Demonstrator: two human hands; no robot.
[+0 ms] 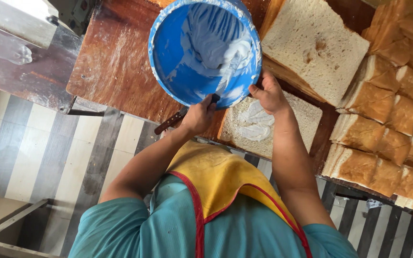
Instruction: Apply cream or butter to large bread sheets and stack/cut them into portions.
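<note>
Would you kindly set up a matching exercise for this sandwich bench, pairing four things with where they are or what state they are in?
Things:
1. blue bucket
2. knife
3. bread slice with white cream
4. stacked loaves

States or places:
A. lying flat under the bucket's edge, partly spread
B. tilted toward the person, inside smeared white
C. piled along the side of the wooden table, crusts brown
D. gripped in the left hand, blade reaching into the bucket

The right hand grips the bucket's rim.

Pairs: 1-B, 2-D, 3-A, 4-C
</note>
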